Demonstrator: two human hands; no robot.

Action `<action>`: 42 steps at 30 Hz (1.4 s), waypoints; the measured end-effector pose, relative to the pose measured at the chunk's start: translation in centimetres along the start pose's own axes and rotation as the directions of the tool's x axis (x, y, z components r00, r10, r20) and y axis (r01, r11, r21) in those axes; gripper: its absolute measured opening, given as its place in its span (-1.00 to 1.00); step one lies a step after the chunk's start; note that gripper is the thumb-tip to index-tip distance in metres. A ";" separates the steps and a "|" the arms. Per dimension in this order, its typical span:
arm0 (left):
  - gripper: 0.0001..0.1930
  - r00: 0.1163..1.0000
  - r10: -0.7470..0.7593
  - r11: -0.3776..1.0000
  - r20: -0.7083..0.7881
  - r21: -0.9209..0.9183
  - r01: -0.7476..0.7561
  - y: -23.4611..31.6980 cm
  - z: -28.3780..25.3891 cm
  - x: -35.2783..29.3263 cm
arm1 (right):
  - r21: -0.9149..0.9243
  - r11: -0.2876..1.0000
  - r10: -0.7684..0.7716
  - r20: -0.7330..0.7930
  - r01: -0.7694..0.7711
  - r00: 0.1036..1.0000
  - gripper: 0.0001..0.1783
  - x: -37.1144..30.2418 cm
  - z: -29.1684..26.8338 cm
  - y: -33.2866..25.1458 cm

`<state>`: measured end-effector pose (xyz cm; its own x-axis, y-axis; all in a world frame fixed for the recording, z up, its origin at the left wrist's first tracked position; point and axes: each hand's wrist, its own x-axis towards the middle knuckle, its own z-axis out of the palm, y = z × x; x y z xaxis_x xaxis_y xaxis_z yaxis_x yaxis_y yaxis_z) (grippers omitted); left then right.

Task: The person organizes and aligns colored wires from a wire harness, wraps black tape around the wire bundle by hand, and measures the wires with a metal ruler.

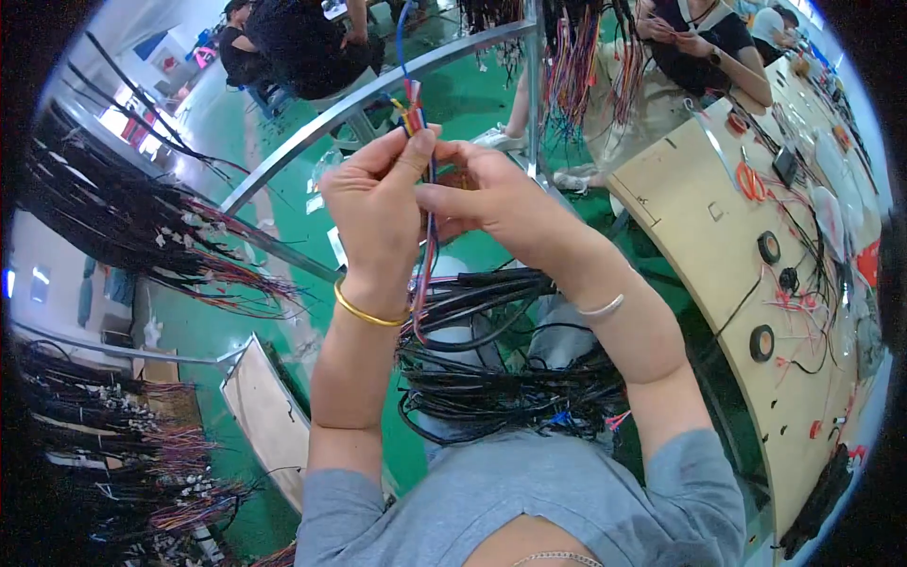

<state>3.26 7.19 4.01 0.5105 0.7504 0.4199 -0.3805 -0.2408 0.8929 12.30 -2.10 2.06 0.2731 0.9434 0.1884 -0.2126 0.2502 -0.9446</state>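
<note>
My left hand (383, 184) is raised at the centre, its thumb and fingers closed on a small bundle of coloured wires (414, 115). Red, yellow, blue and white strands stick up above the fingertips, and a blue wire runs on toward the top. Close beside it, my right hand (477, 189) pinches the same bundle slightly lower, thumb pointing left. Below both hands, red and dark wires (422, 307) hang down in a loop. Thick black cables (491, 383) lie across my lap. The exact grip points are partly hidden behind the fingers.
A metal rack rail (331, 118) crosses ahead, with wire bundles (586, 57) hanging from it. Dark harnesses (104, 198) hang at left. On the right, a curved wooden worktable (699, 246) bears tape rolls (761, 342) and loose wires. People sit beyond, one with hands (682, 36) raised.
</note>
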 end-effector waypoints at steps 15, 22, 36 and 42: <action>-0.85 0.998 0.033 0.982 -0.050 -0.183 -0.042 3.2 1.1 3.5 | 0.133 0.990 -0.033 -0.060 0.041 0.998 -0.66 -0.7 2.7 -0.7; -0.81 0.954 0.264 0.954 -0.143 -0.109 -0.281 3.2 0.9 4.5 | 0.144 0.945 0.282 0.098 -0.293 0.955 -0.67 -7.7 -1.2 -0.6; -0.81 0.951 -0.090 0.906 -0.297 -0.420 -0.046 -5.7 3.4 -2.9 | -0.732 0.660 -0.360 -0.506 -0.170 0.784 -0.80 -13.5 -13.0 6.6; -0.79 0.948 0.052 0.939 -0.314 -0.307 -0.154 -3.6 2.5 -0.9 | -0.764 0.645 -0.503 -0.399 0.026 0.766 -0.75 -12.3 -13.3 9.1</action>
<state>6.09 5.86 0.78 0.2218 0.8922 0.3935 -0.6727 -0.1521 0.7241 19.50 -14.37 -12.44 0.6906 0.5102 0.5126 0.5864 0.0198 -0.8097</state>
